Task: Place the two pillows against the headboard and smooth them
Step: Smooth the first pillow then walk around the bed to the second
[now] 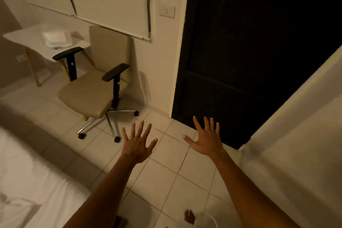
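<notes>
My left hand and my right hand are both stretched out in front of me over the tiled floor, palms down, fingers spread wide, holding nothing. A bed with a white sheet fills the lower left of the view, its edge just left of my left forearm. A rumpled white fold, perhaps a pillow corner, shows at the bottom left. No headboard is in view.
A beige office chair on castors stands ahead on the left, beside a small white table with folded white items. A dark door is ahead on the right. A pale wall or cabinet side rises at right.
</notes>
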